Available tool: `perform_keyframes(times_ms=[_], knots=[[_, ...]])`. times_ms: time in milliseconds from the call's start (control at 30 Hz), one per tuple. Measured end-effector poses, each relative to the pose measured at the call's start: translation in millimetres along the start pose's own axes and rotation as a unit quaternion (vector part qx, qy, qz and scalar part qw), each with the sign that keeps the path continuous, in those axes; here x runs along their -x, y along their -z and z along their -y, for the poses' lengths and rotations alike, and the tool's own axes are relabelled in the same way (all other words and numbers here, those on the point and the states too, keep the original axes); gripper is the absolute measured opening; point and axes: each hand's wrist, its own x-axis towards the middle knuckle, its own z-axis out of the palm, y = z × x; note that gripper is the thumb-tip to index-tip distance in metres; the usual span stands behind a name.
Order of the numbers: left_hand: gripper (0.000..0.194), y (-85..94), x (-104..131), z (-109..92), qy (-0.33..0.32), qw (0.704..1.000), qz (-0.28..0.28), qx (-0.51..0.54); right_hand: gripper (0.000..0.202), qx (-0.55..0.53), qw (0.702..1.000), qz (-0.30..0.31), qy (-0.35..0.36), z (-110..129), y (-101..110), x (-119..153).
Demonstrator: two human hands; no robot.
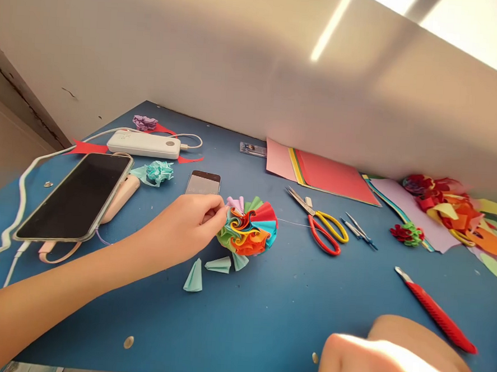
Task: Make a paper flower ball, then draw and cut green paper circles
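Note:
My left hand (199,222) reaches in from the left, its thumb and fingers pinched at the left edge of a round, many-coloured pleated paper flower (250,228). A thin thread runs right from the flower toward the scissors. Three pale green folded paper cones lie just below the flower, one of them (194,276) furthest left. At the lower right, near the table's front edge, my right hand (372,365) has its fingers curled in; what they hold, if anything, is hidden.
Scissors (317,221), tweezers (359,232) and a red craft knife (438,315) lie to the right. Coloured sheets (329,174) and paper scraps (449,206) are at the back. Phones (77,198), a power bank (144,144) and cables occupy the left of the blue table (265,322).

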Motion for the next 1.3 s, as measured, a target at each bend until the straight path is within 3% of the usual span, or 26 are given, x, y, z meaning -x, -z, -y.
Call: perform_keyframes(times_ms=[200,333,467,567,667,733,800,867,967,1100,1200,1300], knots=[[0.031,0.1,-0.9,-2.1,0.005,1.000,-0.006,0.009,0.021,0.024,0.996,-0.069,0.053,-12.6,-18.0,-25.6],[0.030,-0.6,-0.8,-4.0,0.002,0.999,-0.031,0.016,0.004,0.204,0.959,-0.198,-0.015,-30.6,-30.0,-36.7],[0.028,-3.4,-0.9,-0.9,-0.011,0.999,-0.033,-0.006,0.017,0.236,0.950,-0.200,-0.044,-48.7,-34.3,-35.9],[0.027,-6.4,-2.6,6.2,-0.092,0.990,-0.067,-0.086,0.012,0.193,0.969,-0.152,-0.040,-53.9,-31.4,-32.7],[0.023,-9.9,-4.5,14.5,-0.231,0.947,-0.123,-0.184,0.009,0.124,0.986,-0.105,-0.042,-55.1,-25.1,-29.6],[0.022,-12.1,-4.8,17.8,-0.287,0.924,-0.139,-0.212,0.012,0.073,0.988,-0.132,-0.036,-57.1,-19.1,-28.1],[0.022,-13.3,-4.4,18.1,-0.300,0.918,-0.143,-0.217,0.023,0.036,0.986,-0.157,-0.046,-61.7,-12.9,-27.1],[0.023,-12.7,-3.7,15.9,-0.285,0.928,-0.131,-0.199,0.049,0.034,0.988,-0.117,-0.097,-69.5,-8.6,-26.2],[0.029,-8.8,-3.1,10.8,-0.208,0.970,-0.074,-0.100,0.085,0.044,0.984,0.001,-0.171,-84.7,-9.2,-24.0],[0.028,-3.9,-1.8,8.7,-0.064,0.997,-0.048,0.010,0.084,0.004,0.981,0.036,-0.189,-100.0,-19.8,-15.9],[0.019,-6.2,2.2,12.7,-0.014,0.994,-0.030,-0.105,0.075,-0.028,0.978,0.025,-0.206,-102.6,-29.9,-5.6],[0.037,-14.9,7.7,18.7,-0.037,0.975,0.011,-0.217,0.067,-0.029,0.973,0.011,-0.229,-101.7,-40.8,4.4]])
